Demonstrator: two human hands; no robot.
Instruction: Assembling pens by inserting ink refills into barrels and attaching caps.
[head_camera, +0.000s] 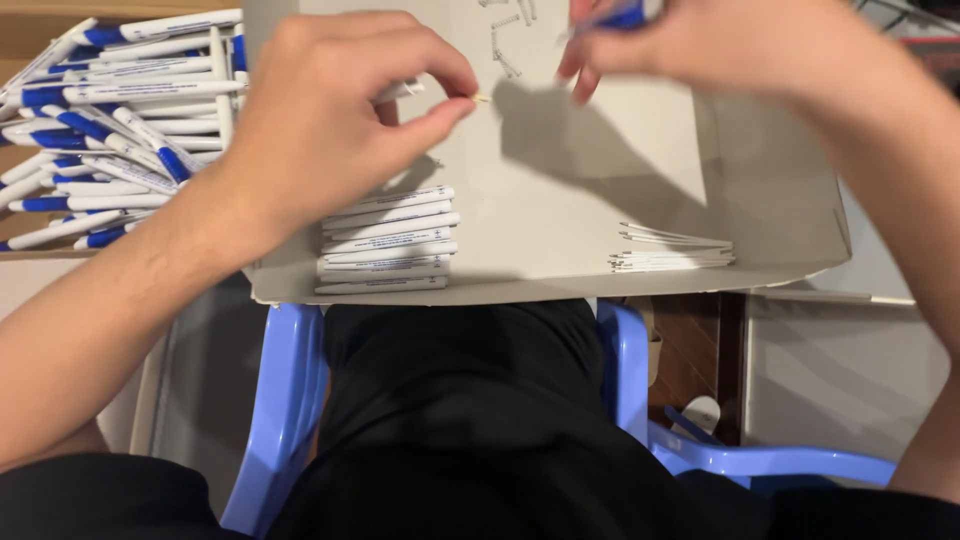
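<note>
A shallow grey cardboard tray (560, 250) lies across the person's lap, resting over the black trousers (450, 400) and the arms of a pale blue plastic chair (285, 400). To the left of the tray, a brown box holds a loose heap of finished white and blue pens (110, 110), lying every which way.

Inside the tray, near its front edge on the left, a neat stack of white pen barrels (385, 240) lies side by side. Well apart from it, toward the right front corner, sits a small bundle of thin white refills (672, 255). A few little springs (505, 45) are scattered at the far end of the tray floor.

The left hand (330, 110) hovers over the tray's left part, its thumb and forefinger pinched together on a white pen piece (400, 92) with a small tan tip poking out between the fingertips. The right hand (700, 45) is up at the far edge, fingers closed round a blue pen part (625, 15), mostly hidden and cut off by the frame. The two hands are near each other but not touching.
</note>
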